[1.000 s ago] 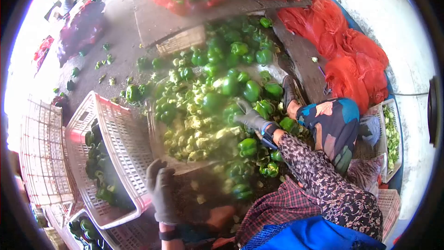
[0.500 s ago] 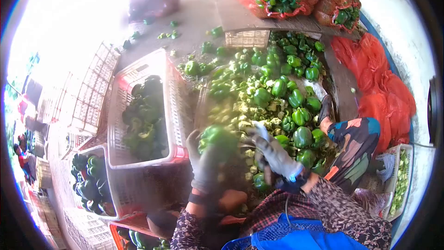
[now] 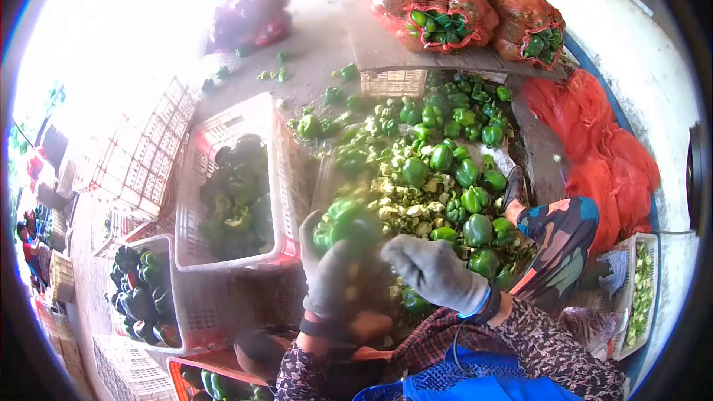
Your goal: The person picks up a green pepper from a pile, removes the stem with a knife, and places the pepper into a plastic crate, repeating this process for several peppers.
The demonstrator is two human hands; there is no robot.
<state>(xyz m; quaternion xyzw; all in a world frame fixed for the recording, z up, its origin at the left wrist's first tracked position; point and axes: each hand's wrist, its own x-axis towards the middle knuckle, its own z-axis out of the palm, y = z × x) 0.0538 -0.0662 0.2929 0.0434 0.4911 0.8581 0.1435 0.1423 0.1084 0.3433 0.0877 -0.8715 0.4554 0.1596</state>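
Note:
My left hand (image 3: 327, 275), in a grey work glove, grips a large green bell pepper (image 3: 346, 224) in front of me; part of the pepper is blurred. Just to its right is my gloved right hand (image 3: 438, 271), fingers curled together, apart from the pepper. Whatever may be inside those fingers is hidden. Beneath and beyond both hands spreads a heap of loose green peppers (image 3: 477, 230) mixed with pale green cut-off pieces (image 3: 401, 212). Left of my left hand stands a white plastic crate (image 3: 286, 212) with green peppers inside.
A second crate of peppers (image 3: 141, 293) and an orange crate (image 3: 178, 375) stand lower left. Red mesh sacks of peppers (image 3: 434, 0) rest on a board at the back. Red netting (image 3: 601, 156) lies right, above a crate of pale pieces (image 3: 640, 289).
My right hand has gone from spread fingers to a curled grip, turning near the pepper. The left hand still holds the pepper. The view has tilted slightly upward.

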